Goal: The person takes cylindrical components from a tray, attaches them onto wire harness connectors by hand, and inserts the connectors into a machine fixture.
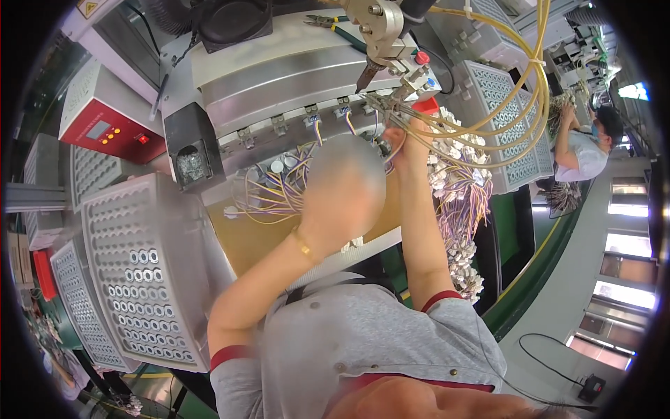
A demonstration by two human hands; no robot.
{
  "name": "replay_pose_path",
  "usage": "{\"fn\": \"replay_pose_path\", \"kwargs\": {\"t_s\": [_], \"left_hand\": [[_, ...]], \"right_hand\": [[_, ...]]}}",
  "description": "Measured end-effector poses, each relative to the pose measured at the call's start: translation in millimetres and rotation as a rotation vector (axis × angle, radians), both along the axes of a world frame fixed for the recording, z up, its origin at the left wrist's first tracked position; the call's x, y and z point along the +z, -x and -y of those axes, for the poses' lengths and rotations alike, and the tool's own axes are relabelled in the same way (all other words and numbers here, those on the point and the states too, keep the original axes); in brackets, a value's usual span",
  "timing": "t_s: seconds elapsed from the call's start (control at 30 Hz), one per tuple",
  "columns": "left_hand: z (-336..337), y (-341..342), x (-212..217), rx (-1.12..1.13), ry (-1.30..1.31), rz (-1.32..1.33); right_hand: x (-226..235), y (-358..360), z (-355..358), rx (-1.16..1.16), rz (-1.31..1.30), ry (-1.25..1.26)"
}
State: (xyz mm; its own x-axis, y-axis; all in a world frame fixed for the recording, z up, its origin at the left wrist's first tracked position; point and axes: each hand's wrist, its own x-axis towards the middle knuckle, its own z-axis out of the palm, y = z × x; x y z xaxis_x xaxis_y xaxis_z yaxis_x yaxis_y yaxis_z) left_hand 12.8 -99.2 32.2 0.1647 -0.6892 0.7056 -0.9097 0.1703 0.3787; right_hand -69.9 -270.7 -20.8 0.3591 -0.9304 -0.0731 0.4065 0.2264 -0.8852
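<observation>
My right hand point(412, 143) reaches up to the right end of the metal fixture point(279, 126). Its fingers are closed at the clamp there, below a soldering iron point(366, 78) on a metal arm; what they hold is hidden. My left hand point(342, 199), wrist banded in yellow, hovers over the bench in front of the fixture, its fingers smeared by blur. Small metal parts with coloured wires point(317, 129) sit in the fixture's slots. Beyond the left hand lie round parts with purple, white and yellow wires point(269, 199). Bundled wires with white connectors point(460, 167) hang right of my right arm.
Grey trays of ring-shaped parts point(150, 300) stand at the left, another perforated tray point(499, 119) at the right. A red control box point(105, 115) and a black bin point(192, 143) flank the fixture. Pliers point(335, 26) lie on top. Another person point(583, 146) works at far right.
</observation>
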Motion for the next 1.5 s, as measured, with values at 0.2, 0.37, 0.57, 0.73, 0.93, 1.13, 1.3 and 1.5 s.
{"fn": "replay_pose_path", "kwargs": {"t_s": [0.2,0.37,0.57,0.73,0.93,1.13,1.3,1.5], "left_hand": [[-57,-5,-26,0.098,-0.102,-0.203],[-88,-9,-49,0.193,-0.103,-0.325],[-105,1,-60,0.205,-0.16,-0.386],[-104,6,-66,0.191,-0.153,-0.348],[-90,18,-80,0.196,-0.21,-0.255],[-65,28,-115,0.047,-0.301,-0.401],[-67,26,-133,-0.165,-0.065,-0.686],[-68,23,-86,0.187,-0.291,-0.213]], "right_hand": [[18,2,19,0.088,-0.355,0.189],[49,14,-39,-0.187,-0.409,0.661],[40,-15,-37,0.158,-0.351,0.177],[30,-31,-34,0.002,-0.241,-0.019],[39,-13,-96,-0.043,-0.248,0.251],[74,-24,-184,0.57,-0.215,0.957],[85,-16,-162,0.572,-0.437,1.115],[29,-6,-44,0.136,-0.193,0.163]]}}
